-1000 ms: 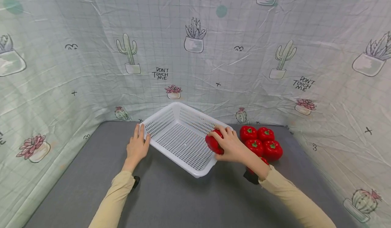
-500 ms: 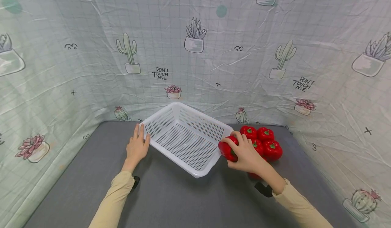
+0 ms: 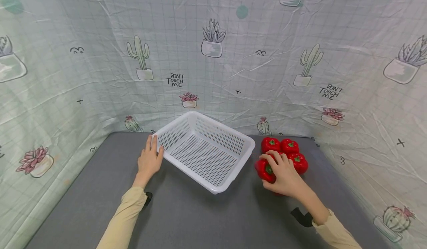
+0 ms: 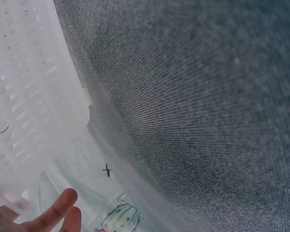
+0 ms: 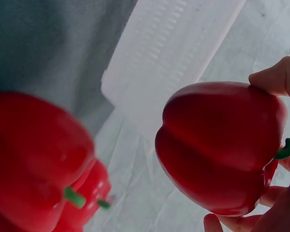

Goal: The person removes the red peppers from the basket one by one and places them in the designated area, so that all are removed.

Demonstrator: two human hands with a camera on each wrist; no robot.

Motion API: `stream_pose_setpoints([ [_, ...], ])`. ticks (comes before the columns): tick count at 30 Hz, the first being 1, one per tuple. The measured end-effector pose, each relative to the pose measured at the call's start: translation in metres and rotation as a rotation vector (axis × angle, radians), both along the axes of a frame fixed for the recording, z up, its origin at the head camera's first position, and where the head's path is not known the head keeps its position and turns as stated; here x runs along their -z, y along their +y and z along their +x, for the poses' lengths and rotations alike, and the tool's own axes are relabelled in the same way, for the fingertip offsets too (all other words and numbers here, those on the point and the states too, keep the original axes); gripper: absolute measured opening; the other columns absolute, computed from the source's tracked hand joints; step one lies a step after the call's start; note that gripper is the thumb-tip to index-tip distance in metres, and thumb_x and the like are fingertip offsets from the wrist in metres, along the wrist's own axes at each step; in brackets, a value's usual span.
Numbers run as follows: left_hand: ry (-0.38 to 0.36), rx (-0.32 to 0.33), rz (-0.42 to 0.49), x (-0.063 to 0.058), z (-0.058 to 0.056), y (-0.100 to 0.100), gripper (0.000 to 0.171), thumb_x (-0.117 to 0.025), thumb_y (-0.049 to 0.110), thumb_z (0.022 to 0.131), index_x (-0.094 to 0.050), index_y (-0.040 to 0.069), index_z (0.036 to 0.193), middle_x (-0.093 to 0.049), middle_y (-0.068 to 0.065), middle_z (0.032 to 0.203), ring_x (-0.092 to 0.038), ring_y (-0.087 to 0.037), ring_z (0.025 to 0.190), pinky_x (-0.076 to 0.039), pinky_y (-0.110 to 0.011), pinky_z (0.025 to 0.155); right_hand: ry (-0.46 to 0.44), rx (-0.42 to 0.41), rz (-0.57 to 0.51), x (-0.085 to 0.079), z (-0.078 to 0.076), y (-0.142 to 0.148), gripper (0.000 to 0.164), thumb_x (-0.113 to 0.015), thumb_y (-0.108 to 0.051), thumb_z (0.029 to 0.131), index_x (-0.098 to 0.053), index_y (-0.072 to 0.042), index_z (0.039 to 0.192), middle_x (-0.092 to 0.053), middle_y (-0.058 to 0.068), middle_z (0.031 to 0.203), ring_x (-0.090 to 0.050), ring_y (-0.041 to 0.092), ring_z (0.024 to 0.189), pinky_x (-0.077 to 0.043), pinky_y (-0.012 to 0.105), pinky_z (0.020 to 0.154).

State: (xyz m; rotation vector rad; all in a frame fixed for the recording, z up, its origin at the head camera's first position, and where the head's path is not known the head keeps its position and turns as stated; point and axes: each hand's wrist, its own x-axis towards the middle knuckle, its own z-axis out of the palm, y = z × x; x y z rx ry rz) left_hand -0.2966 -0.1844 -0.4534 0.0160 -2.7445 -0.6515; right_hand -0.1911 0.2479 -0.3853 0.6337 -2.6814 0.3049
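The left hand (image 3: 149,161) touches the left corner of a white plastic basket (image 3: 213,187), its fingers fairly straight along the rim. In the left wrist view its fingertips (image 4: 63,200) show beside the basket's perforated wall (image 4: 26,87). To the right of the basket, the right hand (image 3: 285,174) grips a red bell pepper (image 3: 263,170) by its stem end. The right wrist view shows this pepper (image 5: 222,145) held off the table, thumb on one side and fingers on the other, green stem toward the palm.
Several more red bell peppers (image 3: 289,146) sit together on the grey table (image 3: 200,223) at the right; the right hand partly covers them. A cloth with cactus prints (image 3: 213,74) hangs behind and along both sides. Each wrist wears a dark strap (image 3: 301,217).
The right hand has carried the pepper from over the basket's right side out to the right, toward the other peppers. The left hand and the basket have stayed put.
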Motion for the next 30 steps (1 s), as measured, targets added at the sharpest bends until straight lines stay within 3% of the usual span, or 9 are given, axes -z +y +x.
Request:
stream_pose_setpoints([
  [9,-0.009,0.003,-0.001,0.001,0.000,-0.001,0.058,-0.027,0.037,0.095,-0.011,0.010,0.144,-0.008,-0.016,0.150,-0.040,-0.052,0.109,-0.036,-0.065,0.076,0.010,0.081,-0.026,0.006,0.010,0.028,0.068,-0.079,-0.030,0.057,-0.045,-0.014,0.113,-0.046,0.007,0.117,-0.043,0.028,0.097,-0.036,0.042,0.069],
  [25,-0.011,0.004,0.000,0.001,0.000,0.000,0.058,-0.028,0.035,0.096,-0.011,0.010,0.144,-0.008,-0.016,0.150,-0.040,-0.052,0.110,-0.036,-0.065,0.076,0.065,0.151,-0.174,0.011,0.026,0.075,0.065,-0.079,-0.016,0.058,-0.049,-0.011,0.115,-0.042,0.018,0.111,-0.042,0.038,0.093,-0.032,0.055,0.069],
  [30,-0.036,0.008,0.002,0.001,-0.001,-0.001,0.058,-0.024,0.038,0.096,-0.008,0.011,0.145,-0.005,-0.014,0.151,-0.038,-0.052,0.112,-0.036,-0.065,0.078,0.098,0.205,-0.199,0.011,0.030,0.088,0.069,-0.078,-0.014,0.059,-0.046,-0.005,0.119,-0.046,0.020,0.111,-0.043,0.038,0.089,-0.030,0.050,0.064],
])
